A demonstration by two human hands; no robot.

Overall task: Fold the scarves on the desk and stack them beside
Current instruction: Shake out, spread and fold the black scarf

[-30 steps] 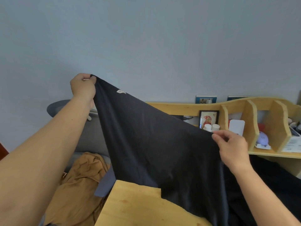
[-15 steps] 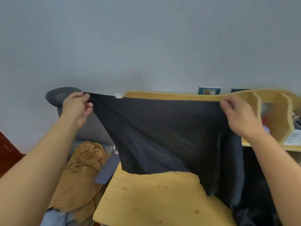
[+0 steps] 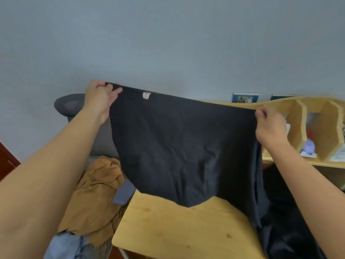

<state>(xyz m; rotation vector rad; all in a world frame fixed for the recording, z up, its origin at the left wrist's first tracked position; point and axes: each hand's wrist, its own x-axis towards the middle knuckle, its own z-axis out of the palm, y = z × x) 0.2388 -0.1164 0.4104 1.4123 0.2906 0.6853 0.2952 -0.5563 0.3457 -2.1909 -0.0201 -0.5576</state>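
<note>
Stretching a dark, seemingly soft scarf (image 3: 186,146) taut.

A pale wooden surface (image 3: 186,230) with a rounded near-left corner shows small dark knots. Dark cloth (image 3: 291,230) lies heaped along its right side. At the back stands a wooden shelf (image 3: 321,128) with upright dividers; in its compartments sit a lilac figure (image 3: 309,146) and papers (image 3: 337,157).

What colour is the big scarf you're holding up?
Very dark navy, almost black, plain; the scarf shows clearly in the head view.
</note>
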